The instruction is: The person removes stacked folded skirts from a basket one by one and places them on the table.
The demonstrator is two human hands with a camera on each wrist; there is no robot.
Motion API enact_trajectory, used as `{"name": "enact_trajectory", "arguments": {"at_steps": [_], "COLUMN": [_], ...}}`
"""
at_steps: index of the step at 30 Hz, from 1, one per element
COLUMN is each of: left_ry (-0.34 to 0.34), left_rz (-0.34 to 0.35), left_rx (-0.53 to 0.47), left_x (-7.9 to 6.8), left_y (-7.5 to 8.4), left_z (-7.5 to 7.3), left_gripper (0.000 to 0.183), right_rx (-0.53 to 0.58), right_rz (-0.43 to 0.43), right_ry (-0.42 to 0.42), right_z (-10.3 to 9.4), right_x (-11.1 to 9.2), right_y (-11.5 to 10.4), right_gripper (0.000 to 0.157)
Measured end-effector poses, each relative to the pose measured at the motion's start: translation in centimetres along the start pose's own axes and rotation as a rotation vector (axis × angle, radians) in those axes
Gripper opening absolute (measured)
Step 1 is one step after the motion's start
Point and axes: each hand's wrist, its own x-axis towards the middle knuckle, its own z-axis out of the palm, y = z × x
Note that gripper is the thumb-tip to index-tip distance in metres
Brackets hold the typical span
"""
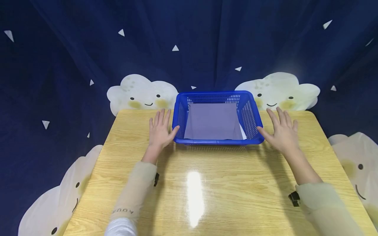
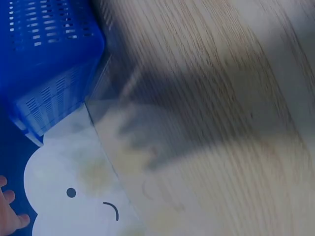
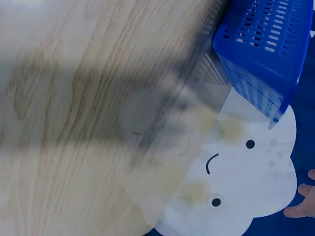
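Observation:
A blue plastic basket (image 1: 218, 142) with slotted walls sits at the far edge of the table. Inside it lies a flat greyish-purple sheet or box-like piece (image 1: 214, 119), with a white edge (image 1: 243, 132) showing at its right; what it is made of I cannot tell. My left hand (image 1: 159, 132) is spread beside the basket's left end, thumb at the rim. At the right end my right hand (image 1: 283, 134) is likewise spread, its thumb at the rim. Only fingertips of each hand show in the wrist views, next to the basket wall (image 2: 54, 93) (image 3: 256, 83).
The wooden table (image 1: 230, 186) stretches towards me, with a bright light reflection near its middle. A dark blue curtain (image 1: 200, 39) with white triangles and smiling clouds hangs close behind the basket and along both sides.

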Motion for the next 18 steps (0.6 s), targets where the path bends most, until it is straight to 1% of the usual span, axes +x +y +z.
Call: {"name": "enact_trajectory", "arguments": {"at_steps": [7, 8, 10, 15, 18], "left_ry": [0.163, 0.177, 0.199, 0.217, 0.229], "left_rz": [0.049, 0.053, 0.057, 0.043, 0.031], "left_rx": [-0.127, -0.146, -0.191, -0.289, -0.346], "left_x": [0.7, 0.8, 1.0, 1.5, 1.8], "left_y": [0.7, 0.8, 1.1, 1.7, 2.1], "left_z": [1.0, 1.1, 1.2, 1.7, 1.9], "left_gripper": [0.075, 0.074, 0.074, 0.072, 0.071], "right_rx": [0.100, 0.119, 0.151, 0.237, 0.291], "right_rz": [-0.023, -0.024, -0.023, -0.040, -0.046], "right_ry": [0.121, 0.136, 0.165, 0.239, 0.260], "right_z": [1.3, 1.5, 2.0, 2.8, 3.2], "right_x": [0.4, 0.5, 0.7, 1.2, 1.5], "right_y": [-0.6, -0.6, -0.8, -1.3, -1.7], "right_gripper": [0.072, 0.071, 0.070, 0.067, 0.066]}}
